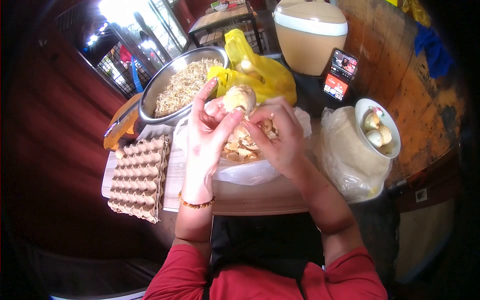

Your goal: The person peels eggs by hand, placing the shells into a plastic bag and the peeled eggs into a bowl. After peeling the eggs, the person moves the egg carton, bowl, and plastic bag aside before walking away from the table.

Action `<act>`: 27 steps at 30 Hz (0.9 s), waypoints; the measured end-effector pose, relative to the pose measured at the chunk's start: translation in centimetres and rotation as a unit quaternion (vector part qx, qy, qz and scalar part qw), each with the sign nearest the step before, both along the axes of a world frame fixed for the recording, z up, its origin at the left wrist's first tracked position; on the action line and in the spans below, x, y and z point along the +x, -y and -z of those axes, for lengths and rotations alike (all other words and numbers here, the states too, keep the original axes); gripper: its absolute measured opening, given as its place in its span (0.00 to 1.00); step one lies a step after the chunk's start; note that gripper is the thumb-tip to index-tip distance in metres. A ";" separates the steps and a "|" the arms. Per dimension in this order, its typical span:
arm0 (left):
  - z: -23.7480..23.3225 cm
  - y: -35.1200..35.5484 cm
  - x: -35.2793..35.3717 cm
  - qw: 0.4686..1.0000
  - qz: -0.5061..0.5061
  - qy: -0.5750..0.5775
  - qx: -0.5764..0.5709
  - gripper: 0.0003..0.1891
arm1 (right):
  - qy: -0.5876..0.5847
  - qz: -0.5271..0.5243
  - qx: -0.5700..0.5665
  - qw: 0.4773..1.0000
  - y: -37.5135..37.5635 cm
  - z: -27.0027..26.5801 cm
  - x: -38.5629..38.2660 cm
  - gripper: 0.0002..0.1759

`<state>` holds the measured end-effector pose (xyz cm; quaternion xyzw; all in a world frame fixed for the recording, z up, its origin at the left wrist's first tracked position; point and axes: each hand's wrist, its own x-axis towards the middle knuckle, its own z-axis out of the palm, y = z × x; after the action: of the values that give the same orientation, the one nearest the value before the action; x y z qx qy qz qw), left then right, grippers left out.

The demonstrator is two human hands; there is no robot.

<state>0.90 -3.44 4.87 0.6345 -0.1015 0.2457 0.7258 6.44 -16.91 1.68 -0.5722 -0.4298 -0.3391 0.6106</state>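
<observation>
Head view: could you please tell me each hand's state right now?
Left hand: holding the partly peeled egg.
Right hand: curled beside the egg; grip unclear.

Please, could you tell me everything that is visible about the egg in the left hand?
The egg is rounded and cream-coloured, with tan patches; how much shell remains is unclear. The left hand holds it up between thumb and fingers, above broken shells in a white plastic bag. The right hand is close at its lower right; I cannot tell whether it touches.
</observation>
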 end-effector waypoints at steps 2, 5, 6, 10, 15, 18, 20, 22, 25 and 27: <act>-0.1 0.0 0.0 1.000 0.000 -0.005 0.000 0.36 | 0.003 0.001 -0.009 1.000 -0.1 0.1 0.0 0.10; -0.6 0.3 0.0 0.999 -0.009 -0.012 -0.041 0.34 | 0.010 -0.001 -0.012 1.000 -0.3 0.4 0.0 0.10; -0.7 0.3 0.0 0.997 0.016 -0.014 -0.075 0.32 | 0.010 -0.001 -0.012 1.000 -0.4 0.4 0.1 0.10; -0.6 0.0 -0.1 0.983 0.085 -0.030 -0.159 0.30 | 0.003 0.031 -0.013 0.999 -0.3 0.5 0.3 0.10; -0.6 0.3 -0.3 0.986 0.079 -0.043 -0.142 0.31 | 0.018 0.079 0.029 0.996 -0.2 0.2 0.4 0.11; -0.5 0.7 -0.2 0.991 0.050 -0.043 -0.112 0.33 | 0.039 0.098 0.035 0.994 -0.1 0.0 0.3 0.12; -0.5 0.8 -0.1 0.994 0.036 -0.037 -0.095 0.33 | 0.046 0.101 0.029 0.993 0.0 0.0 0.3 0.12; -0.6 0.9 0.0 0.996 0.014 -0.025 -0.083 0.34 | 0.049 0.098 0.021 0.994 0.1 0.1 0.4 0.12; -0.6 0.6 0.3 0.995 0.012 -0.008 -0.095 0.32 | 0.057 0.091 0.005 0.994 0.1 -0.1 0.5 0.10; -0.6 0.2 0.4 0.993 0.014 -0.013 -0.117 0.31 | 0.062 0.089 -0.003 0.994 -0.1 0.1 0.7 0.09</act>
<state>1.34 -3.61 5.44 0.5472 -0.0715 0.2373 0.7994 7.19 -16.84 1.61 -0.5877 -0.4151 -0.4254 0.5489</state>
